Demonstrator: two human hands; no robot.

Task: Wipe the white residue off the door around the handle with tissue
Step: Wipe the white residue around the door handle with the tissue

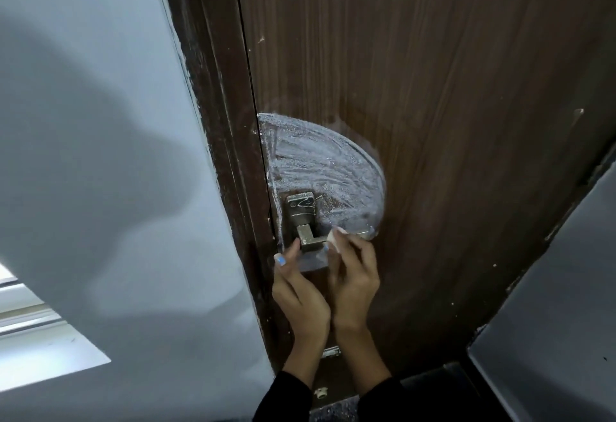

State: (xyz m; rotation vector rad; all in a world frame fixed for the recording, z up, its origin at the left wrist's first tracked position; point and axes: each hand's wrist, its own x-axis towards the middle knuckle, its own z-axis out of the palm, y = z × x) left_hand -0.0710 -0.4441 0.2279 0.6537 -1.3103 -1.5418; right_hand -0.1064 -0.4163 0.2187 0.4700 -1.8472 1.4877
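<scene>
- The pale grey painted wall [100, 121] fills the left of the view, with a bright white window ledge [50, 348] low at the left edge.
- The dark brown wooden door frame [213, 105] runs down beside the wall; white flecks streak its edge.
- The left hand [296, 291], in a black sleeve, reaches up beside the frame. Its thumb, with a blue-painted nail, lies against the door just left of the handle. Whether its fingers hold anything cannot be told.
- The silver metal lever handle [308, 235] and its rectangular plate sit near the latch edge of the brown wood-grain door [466, 121].
- The white residue [320, 161] spreads in a smeared half-disc from the latch edge, mostly above the handle, with a thinner patch just below it.
- The right hand [353, 275] pinches a small folded white tissue [333, 238] in its fingertips, pressed at the lever's upper edge near the residue's lower rim.
- Most of the film is not yet wiped, so the job looks barely begun.
- To do this step well, I would press the tissue flat and sweep in overlapping strokes from the rim inward, so the film is gathered rather than spread.
- Refold to a clean face often; so small a pad will likely load quickly.
- Work the corners around the plate and under the lever with a fingertip behind the tissue.
- A grey panel [550, 321] stands at the far right.
</scene>
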